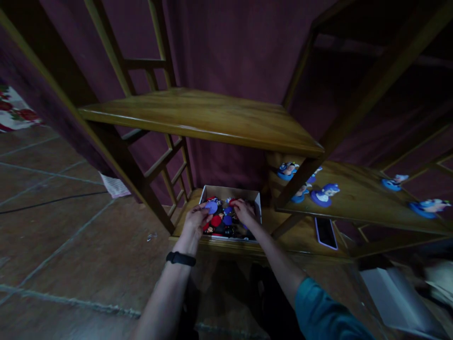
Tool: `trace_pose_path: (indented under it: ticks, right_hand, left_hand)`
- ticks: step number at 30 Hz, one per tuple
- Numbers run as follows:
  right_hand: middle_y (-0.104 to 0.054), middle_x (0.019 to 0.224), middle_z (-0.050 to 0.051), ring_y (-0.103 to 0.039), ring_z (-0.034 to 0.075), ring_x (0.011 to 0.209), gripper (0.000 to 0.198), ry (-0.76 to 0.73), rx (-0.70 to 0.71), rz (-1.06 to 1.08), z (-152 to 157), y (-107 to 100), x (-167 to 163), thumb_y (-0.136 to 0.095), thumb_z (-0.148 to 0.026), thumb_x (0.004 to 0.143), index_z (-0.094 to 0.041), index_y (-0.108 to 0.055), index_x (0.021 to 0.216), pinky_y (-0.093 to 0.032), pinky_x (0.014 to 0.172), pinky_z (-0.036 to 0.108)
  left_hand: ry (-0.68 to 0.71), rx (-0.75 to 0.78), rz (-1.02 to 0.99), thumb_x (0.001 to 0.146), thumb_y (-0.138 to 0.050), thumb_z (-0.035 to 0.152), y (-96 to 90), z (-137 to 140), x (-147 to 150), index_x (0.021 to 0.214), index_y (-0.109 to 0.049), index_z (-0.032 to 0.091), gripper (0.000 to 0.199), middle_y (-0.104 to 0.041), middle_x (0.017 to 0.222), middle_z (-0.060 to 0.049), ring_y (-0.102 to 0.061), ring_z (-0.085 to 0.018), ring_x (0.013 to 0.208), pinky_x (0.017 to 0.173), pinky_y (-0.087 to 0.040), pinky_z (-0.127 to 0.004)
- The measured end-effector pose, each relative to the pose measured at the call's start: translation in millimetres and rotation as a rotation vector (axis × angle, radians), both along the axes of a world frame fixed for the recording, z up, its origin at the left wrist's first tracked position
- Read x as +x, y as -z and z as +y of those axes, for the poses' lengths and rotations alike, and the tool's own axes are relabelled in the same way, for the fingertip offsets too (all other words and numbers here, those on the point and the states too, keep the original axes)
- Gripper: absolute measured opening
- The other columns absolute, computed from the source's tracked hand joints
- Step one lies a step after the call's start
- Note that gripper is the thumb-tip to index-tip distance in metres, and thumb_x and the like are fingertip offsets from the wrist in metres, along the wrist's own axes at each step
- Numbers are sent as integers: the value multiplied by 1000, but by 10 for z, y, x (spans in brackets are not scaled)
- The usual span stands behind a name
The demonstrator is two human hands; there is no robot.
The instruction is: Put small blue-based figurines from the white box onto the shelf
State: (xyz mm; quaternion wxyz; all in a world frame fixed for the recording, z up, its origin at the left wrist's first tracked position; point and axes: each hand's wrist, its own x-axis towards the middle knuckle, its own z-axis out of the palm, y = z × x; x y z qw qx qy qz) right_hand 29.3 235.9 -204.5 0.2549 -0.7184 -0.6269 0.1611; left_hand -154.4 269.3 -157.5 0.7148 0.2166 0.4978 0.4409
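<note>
A shallow cardboard box (230,192) sits on the lowest wooden shelf, filled with several small round figures in blue, red and dark colours. My left hand (195,220), with a black band at the wrist, reaches into the box's left side and its fingers touch a blue round piece (211,207). My right hand (244,211) is over the box's right side, fingers curled down among the pieces near a red one (216,220). Whether either hand grips a piece is unclear in the dim light.
A wooden shelf unit (212,115) stands above the box. The right-hand shelf (357,200) carries several blue figures (324,194). A phone (326,233) lies on the bottom board. A white box (396,297) is at lower right, tiled floor (63,236) at left.
</note>
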Motion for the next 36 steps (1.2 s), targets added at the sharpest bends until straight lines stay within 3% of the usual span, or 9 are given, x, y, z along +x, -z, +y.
trace_pose_path:
  ticks: [4,9,11,14,17,20,25,30,36]
  right_hand:
    - [-52,118,7,-39,21,114,34,-177,-105,-273,119,4,-151,-41,-8,80,-23,-58,105,-33,93,32]
    - [-51,119,12,-39,22,115,34,-131,-107,-283,111,-27,-237,-43,-8,79,-18,-52,110,-28,97,37]
    - [-55,113,9,-45,21,109,32,-34,-82,-84,34,-63,-218,-50,-12,76,-19,-51,107,-32,95,36]
    - [-60,100,6,-56,17,91,23,141,-70,553,-156,-152,-185,-51,-22,77,-19,-52,99,-44,82,32]
    - [-63,92,5,-59,13,71,20,132,-140,1218,-360,-272,-169,-52,-28,75,-17,-55,92,-48,61,24]
    - [-65,82,5,-55,9,56,18,165,-160,1524,-480,-361,-168,-54,-28,72,-15,-58,84,-42,46,18]
    - [-63,64,1,-50,8,47,21,326,-37,1470,-472,-344,-188,-63,-31,68,-16,-60,83,-36,39,17]
    - [-61,64,-2,-52,10,51,30,284,43,1312,-423,-287,-176,-70,-35,59,-18,-63,82,-39,44,21]
    - [-58,62,-4,-50,9,49,37,210,55,1046,-406,-267,-112,-65,-36,64,-20,-61,97,-41,49,22]
  left_hand:
    - [20,18,-2,70,-51,-6,-45,16,-58,80,-60,12,23,-63,66,-3,-60,-9,53,49,-50,-17]
    - [24,18,17,70,-51,-5,-55,15,-72,80,-58,12,21,-63,66,-3,-60,-9,53,49,-50,-17]
    - [33,21,23,69,-52,-6,-44,4,-64,79,-59,12,22,-63,67,-4,-60,-9,53,48,-50,-17]
    - [56,45,18,67,-53,-7,-27,-42,-27,79,-60,11,23,-64,67,-4,-61,-10,53,47,-50,-17]
    - [77,76,18,66,-55,-6,-20,-113,38,78,-61,11,21,-64,67,-4,-61,-10,54,49,-51,-18]
    - [106,82,9,66,-58,-5,-14,-178,106,76,-61,11,19,-64,67,-3,-61,-9,55,52,-52,-18]
    - [117,123,-35,65,-61,-2,32,-220,180,76,-60,11,17,-65,70,-5,-63,-11,59,55,-53,-20]
    - [106,138,-20,65,-60,-2,71,-208,256,74,-61,10,15,-65,65,-4,-61,-10,55,56,-52,-21]
    - [113,183,42,61,-66,3,63,-256,380,73,-64,11,15,-65,63,-2,-60,-9,53,54,-50,-20]
